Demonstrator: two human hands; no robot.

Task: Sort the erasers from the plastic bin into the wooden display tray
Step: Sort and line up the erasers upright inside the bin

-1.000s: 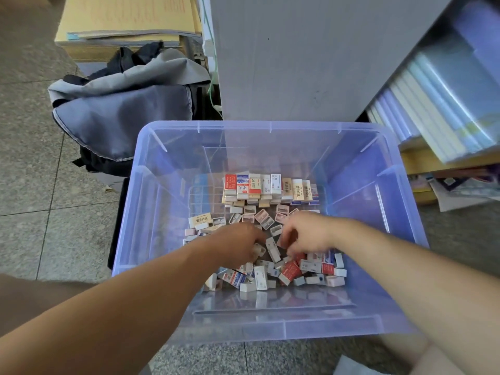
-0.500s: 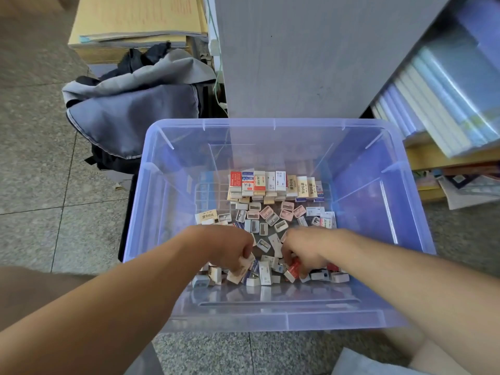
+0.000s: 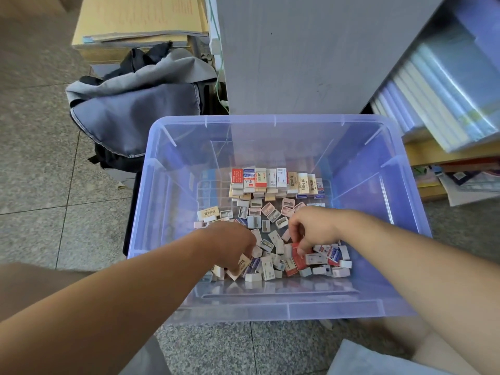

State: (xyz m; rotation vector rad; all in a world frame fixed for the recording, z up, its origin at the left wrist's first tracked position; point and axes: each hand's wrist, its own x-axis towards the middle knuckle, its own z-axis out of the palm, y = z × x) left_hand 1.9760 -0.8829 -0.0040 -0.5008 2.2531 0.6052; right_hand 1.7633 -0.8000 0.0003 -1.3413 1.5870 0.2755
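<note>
Lilac clear plastic bin on a speckled stone floor, both hands down inside it. Loose erasers heaped over the middle and near part of the bin's bottom, mostly small and white, some pink-edged, some in red or blue sleeves. At the far side, a tidy row of bigger erasers, on end, side by side, touching.

Left hand knuckles-up over the heap's left edge, fingers curled under, gripping a cream eraser poking out below the fingertips. Right hand just beside it, not touching, fingers bent down, pinching a red eraser in the pile. Bare forearms in from the near corners.

Behind the bin's far left corner, a grey bag, slumped in front of a tan stack of paper or card. Straight behind the far rim, a grey cabinet. To the right, slanting books in clear wrap on a wooden shelf.
</note>
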